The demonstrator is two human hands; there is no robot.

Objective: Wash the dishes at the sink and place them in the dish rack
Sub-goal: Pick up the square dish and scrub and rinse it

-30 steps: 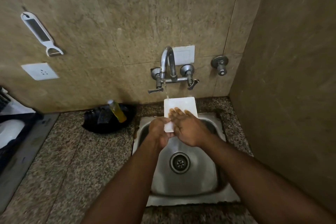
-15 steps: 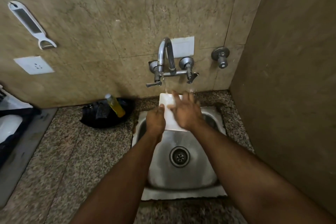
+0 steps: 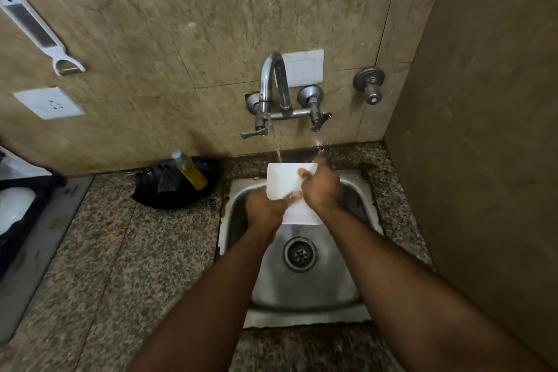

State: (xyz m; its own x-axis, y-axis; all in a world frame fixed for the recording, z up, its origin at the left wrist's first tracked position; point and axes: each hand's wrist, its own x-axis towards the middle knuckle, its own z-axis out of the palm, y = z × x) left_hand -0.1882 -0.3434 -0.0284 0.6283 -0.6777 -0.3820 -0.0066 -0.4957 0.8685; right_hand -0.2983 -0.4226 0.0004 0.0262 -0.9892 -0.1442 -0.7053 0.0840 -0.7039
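Note:
A white rectangular plate (image 3: 282,180) is held tilted over the steel sink (image 3: 305,287), under water running from the wall tap (image 3: 273,84). My left hand (image 3: 264,210) grips the plate's near left edge. My right hand (image 3: 321,186) lies across the plate's right side, fingers curled over its far edge and face. The plate's right part is hidden by that hand. The dish rack (image 3: 21,208) shows at the left edge, dark, with a white dish in it.
A black tray (image 3: 157,193) with a yellow soap bottle (image 3: 191,170) and a dark scrubber sits left of the sink on the granite counter (image 3: 120,266). A brown wall (image 3: 483,160) closes the right side. A peeler (image 3: 39,33) hangs on the back wall.
My right hand has shifted to the plate's right edge, baring more of its left face. The plate stays under the water. The camera has moved slightly.

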